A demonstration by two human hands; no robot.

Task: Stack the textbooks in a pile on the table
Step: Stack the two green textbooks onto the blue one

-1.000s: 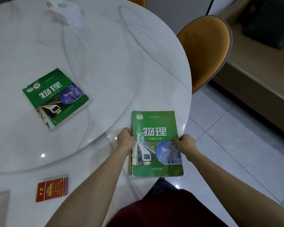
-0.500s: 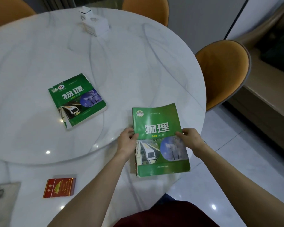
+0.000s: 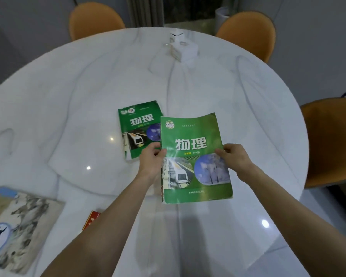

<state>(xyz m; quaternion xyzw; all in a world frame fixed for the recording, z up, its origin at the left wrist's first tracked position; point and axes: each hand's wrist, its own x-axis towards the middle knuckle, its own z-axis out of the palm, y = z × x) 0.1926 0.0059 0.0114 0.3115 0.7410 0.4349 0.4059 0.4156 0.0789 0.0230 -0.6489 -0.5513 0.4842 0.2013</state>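
Moved since earlier: held textbook [image 3: 196, 158] has travelled from the table's lower right edge, where it partly overhung the floor, to the middle of the frame; its upper left corner now overlaps the lying textbook [image 3: 141, 128], which was well apart from it before.
Left hand [image 3: 152, 162]: closed on the held book's left, spine-side edge, thumb on the cover, fingers hidden beneath.
Right hand [image 3: 236, 158]: closed on the right edge about halfway up, thumb on top, fingers hidden beneath.
Held textbook: green cover up, title upright to the viewer, far edge curling upward; it looks lifted clear of the table [image 3: 248, 108].
Lying textbook: flat on the table at centre, turned slightly anticlockwise, its corners worn.
Third book [image 3: 18, 228]: grey-and-blue painted cover, lower left of the frame, well apart from the green pair.
Other things: red pack [image 3: 91, 220] half hidden behind the left forearm; white box [image 3: 183, 49] at upper centre.
Handling, judged: a thin paperback, light and floppy, its glossy cover likely to slide on another glossy cover; gripping both long edges at mid-height keeps it level.
Next, judged: shift it up and left, turn it to match, and lower it squarely.
Risk, judged: the curled edge could catch, leaving the pile askew.
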